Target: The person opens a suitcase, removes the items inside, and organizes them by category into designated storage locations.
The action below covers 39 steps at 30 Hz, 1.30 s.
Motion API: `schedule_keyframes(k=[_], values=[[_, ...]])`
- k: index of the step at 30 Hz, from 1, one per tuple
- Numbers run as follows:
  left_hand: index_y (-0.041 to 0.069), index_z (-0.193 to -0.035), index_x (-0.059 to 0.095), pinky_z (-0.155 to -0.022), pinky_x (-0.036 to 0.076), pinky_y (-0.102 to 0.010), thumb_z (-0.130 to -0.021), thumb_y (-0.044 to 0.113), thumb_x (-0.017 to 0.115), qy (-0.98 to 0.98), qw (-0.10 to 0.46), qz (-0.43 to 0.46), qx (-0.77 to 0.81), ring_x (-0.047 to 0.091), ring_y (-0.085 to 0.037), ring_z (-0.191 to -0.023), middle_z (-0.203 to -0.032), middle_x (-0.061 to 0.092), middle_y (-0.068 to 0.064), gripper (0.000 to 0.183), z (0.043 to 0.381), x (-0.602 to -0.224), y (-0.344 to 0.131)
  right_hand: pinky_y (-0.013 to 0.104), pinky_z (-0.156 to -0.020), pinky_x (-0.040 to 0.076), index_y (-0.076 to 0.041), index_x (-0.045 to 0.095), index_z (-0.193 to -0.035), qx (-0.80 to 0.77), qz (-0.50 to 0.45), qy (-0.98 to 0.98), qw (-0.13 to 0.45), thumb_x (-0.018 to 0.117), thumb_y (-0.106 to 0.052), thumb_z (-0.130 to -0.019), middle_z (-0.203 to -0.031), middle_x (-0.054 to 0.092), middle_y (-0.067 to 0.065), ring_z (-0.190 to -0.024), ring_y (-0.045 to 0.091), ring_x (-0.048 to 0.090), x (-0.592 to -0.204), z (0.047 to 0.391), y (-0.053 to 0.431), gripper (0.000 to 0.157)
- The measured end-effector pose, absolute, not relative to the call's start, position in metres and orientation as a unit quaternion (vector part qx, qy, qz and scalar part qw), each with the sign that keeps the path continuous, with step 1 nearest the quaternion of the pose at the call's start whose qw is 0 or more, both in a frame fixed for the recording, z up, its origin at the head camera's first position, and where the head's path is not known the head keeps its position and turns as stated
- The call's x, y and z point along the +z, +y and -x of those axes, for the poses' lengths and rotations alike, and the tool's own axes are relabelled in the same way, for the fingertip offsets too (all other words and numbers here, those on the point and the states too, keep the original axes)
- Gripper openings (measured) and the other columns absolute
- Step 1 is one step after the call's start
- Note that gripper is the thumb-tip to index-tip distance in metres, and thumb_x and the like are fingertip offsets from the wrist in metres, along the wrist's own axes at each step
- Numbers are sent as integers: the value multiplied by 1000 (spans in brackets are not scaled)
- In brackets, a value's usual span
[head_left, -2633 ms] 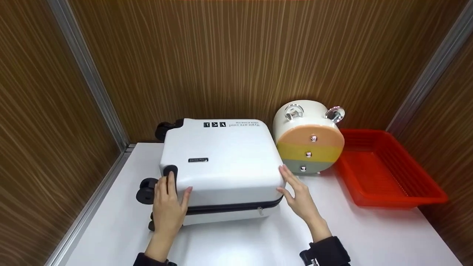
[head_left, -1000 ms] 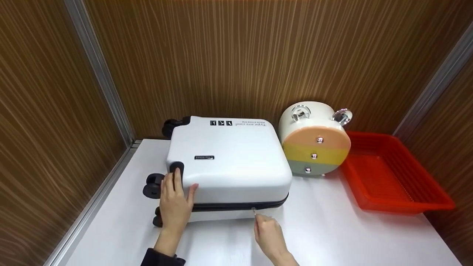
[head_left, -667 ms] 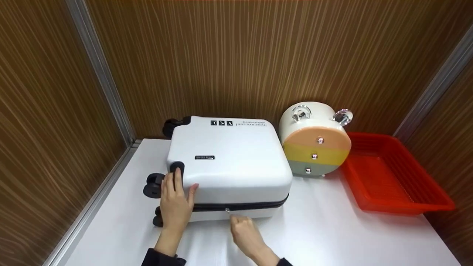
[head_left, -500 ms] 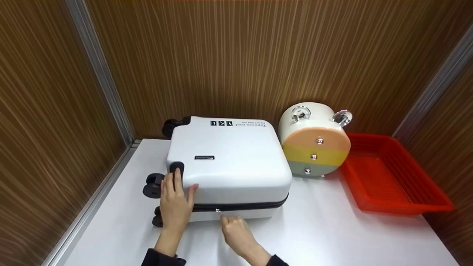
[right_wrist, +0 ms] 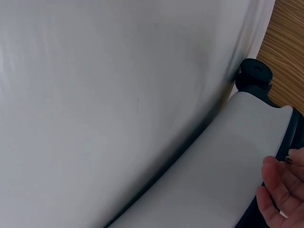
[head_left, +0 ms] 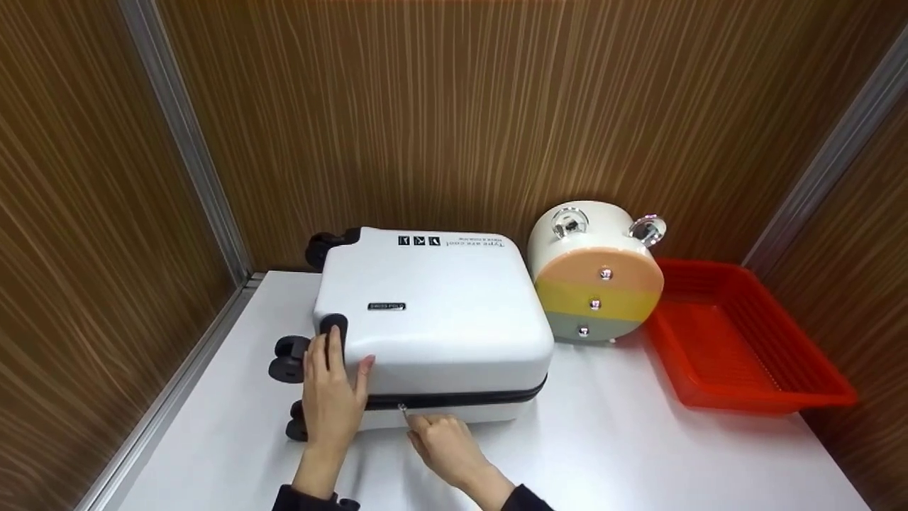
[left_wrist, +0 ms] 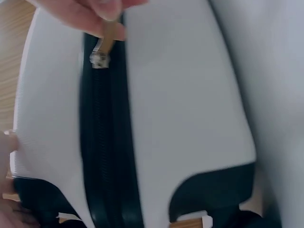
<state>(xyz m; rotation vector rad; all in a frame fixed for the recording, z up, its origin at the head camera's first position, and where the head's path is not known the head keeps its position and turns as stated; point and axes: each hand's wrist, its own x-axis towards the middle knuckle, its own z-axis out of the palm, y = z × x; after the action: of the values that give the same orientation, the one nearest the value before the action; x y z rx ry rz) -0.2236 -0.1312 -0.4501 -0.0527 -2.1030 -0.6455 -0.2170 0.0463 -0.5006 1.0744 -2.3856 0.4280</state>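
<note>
A white hard-shell suitcase (head_left: 433, 305) lies flat on the white table in the head view, its black wheels (head_left: 287, 360) toward the left. Along its front side runs a black zipper (left_wrist: 105, 142). My right hand (head_left: 445, 447) pinches the metal zipper pull (left_wrist: 107, 40) between thumb and finger, left of the middle of that side. My left hand (head_left: 330, 397) rests with straight fingers against the front left corner, by the black corner guard (head_left: 333, 325). In the left wrist view only a few left fingers (left_wrist: 9, 142) show at the edge.
A round bear-eared drawer box (head_left: 596, 284) with orange, yellow and green drawers stands right of the suitcase. Beyond it sits a red plastic basket (head_left: 766, 404). Wood-grain panels (head_left: 425, 106) enclose the table (head_left: 624, 454) at the back and both sides.
My right hand left the suitcase's right corner, took the zipper pull and drew it leftward along the front side. My left hand stays at the front left corner.
</note>
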Motion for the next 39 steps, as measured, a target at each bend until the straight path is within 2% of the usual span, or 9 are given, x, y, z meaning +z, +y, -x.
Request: schedule_keyframes(k=[4, 9, 12, 15, 20, 23, 25, 31, 39], values=[[-7, -126, 43, -92, 35, -47, -80, 22, 65, -838, 457, 13, -299, 35, -37, -119, -128, 37, -26, 58, 213, -452, -124, 25, -60, 48, -7, 65, -87, 179, -396, -864, 255, 63, -21, -81, -77, 65, 2, -68, 14, 61, -485, 223, 57, 16], [-9, -114, 49, -90, 37, -45, -77, 15, 65, -811, 487, 8, -326, 42, -35, -110, -118, 44, -23, 47, 193, -467, -105, 22, -60, 48, -7, 65, -85, 240, -397, -814, 349, 68, -14, -76, -74, 65, 0, -63, 10, 59, -453, 239, 82, 12], [-8, -108, 51, -84, 42, -45, -76, 18, 67, -820, 464, -14, -336, 47, -32, -100, -107, 47, -20, 45, 184, -483, -89, 22, -61, 47, -5, 64, -86, 262, -381, -794, 395, 69, -12, -74, -77, 62, 1, -66, 12, 57, -433, 251, 98, 14], [-6, -102, 51, -76, 45, -42, -74, 24, 70, -842, 414, -44, -342, 50, -28, -91, -98, 50, -16, 45, 180, -500, -74, 28, -70, 47, -4, 64, -94, 256, -361, -795, 415, 71, -20, -75, -90, 61, 6, -79, 17, 58, -421, 262, 111, 26], [-4, -94, 53, -65, 47, -39, -71, 28, 73, -861, 348, -85, -361, 56, -27, -77, -85, 57, -14, 44, 186, -518, -60, 43, -89, 37, -7, 54, -119, 219, -351, -829, 376, 69, -50, -68, -123, 50, 12, -113, 25, 46, -419, 277, 128, 68], [-1, -88, 54, -60, 47, -40, -72, 26, 73, -863, 329, -102, -371, 58, -28, -69, -79, 58, -13, 37, 193, -522, -56, 49, -96, 27, -10, 43, -130, 194, -361, -850, 332, 64, -63, -61, -133, 40, 13, -123, 28, 35, -423, 282, 133, 91], [0, -82, 54, -55, 46, -38, -72, 23, 73, -862, 327, -109, -372, 58, -26, -62, -74, 59, -10, 31, 196, -524, -55, 51, -98, 23, -11, 39, -134, 174, -365, -860, 310, 63, -68, -57, -136, 37, 13, -125, 30, 32, -427, 283, 135, 98], [2, -71, 56, -45, 44, -31, -73, 5, 69, -850, 359, -88, -375, 56, -17, -51, -62, 58, -5, 14, 202, -527, -58, 49, -100, 20, -16, 43, -132, 164, -351, -874, 293, 74, -52, -56, -135, 39, 11, -123, 29, 34, -432, 283, 136, 90], [-2, -74, 61, -45, 45, -30, -74, -3, 65, -837, 425, -18, -345, 59, -21, -53, -65, 61, -9, 4, 199, -535, -66, 48, -100, 20, -18, 45, -130, 174, -336, -880, 287, 76, -45, -57, -133, 42, 9, -123, 27, 36, -429, 281, 133, 84]])
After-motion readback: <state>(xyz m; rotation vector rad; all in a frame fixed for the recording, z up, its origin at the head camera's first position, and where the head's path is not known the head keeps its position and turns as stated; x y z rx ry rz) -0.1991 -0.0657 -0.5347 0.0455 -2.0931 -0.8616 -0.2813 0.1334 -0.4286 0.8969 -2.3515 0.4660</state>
